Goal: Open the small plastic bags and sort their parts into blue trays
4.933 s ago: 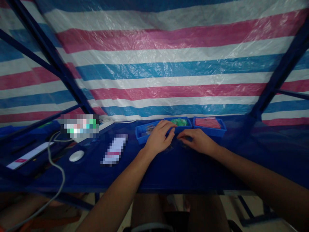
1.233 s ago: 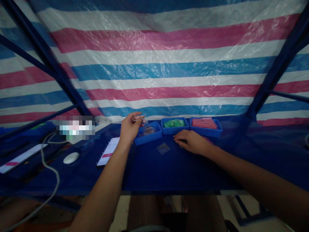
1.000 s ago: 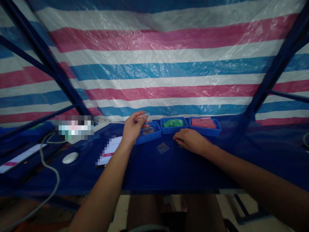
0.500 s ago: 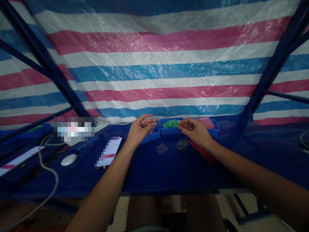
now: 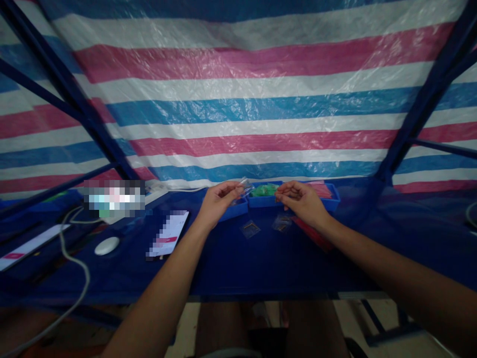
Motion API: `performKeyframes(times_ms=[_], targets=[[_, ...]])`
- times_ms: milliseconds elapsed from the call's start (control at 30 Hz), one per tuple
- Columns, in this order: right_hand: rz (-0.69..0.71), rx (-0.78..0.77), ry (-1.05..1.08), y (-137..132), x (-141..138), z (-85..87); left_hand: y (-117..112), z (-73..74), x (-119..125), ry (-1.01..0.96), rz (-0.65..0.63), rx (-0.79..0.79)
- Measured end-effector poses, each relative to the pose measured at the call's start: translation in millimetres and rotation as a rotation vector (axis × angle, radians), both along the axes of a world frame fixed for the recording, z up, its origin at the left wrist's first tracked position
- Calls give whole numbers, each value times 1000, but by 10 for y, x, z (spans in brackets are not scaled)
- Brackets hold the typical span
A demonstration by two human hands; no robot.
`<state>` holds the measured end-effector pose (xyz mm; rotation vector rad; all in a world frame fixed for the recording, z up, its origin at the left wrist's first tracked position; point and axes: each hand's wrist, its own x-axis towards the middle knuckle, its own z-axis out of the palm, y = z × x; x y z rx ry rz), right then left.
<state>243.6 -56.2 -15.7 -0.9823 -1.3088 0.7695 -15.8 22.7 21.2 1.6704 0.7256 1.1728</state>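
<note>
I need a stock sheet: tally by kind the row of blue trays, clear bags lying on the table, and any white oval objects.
Blue trays: 3
Clear bags lying out: 2, barring hidden overlap
White oval object: 1
Total: 6

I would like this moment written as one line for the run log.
left hand: holds clear bag | right hand: curled, grip unclear | table: two small bags, apart | rear: three blue bins, green contents, pink contents

The bag (image 5: 245,186) and striped sheet (image 5: 246,99) are glossy plastic
</note>
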Motion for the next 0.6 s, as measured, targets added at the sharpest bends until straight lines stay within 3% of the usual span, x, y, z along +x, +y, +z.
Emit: performKeyframes(times_ms=[100,300,600], targets=[[-2,21,7,-3,3,2,-20,13,18,-40,-7,-10],[-27,28,5,32,49,-6,-64,-8,97,-163,-185,-125],[-38,42,2,51,83,-14,-175,-95,244,-160,-194,-177]])
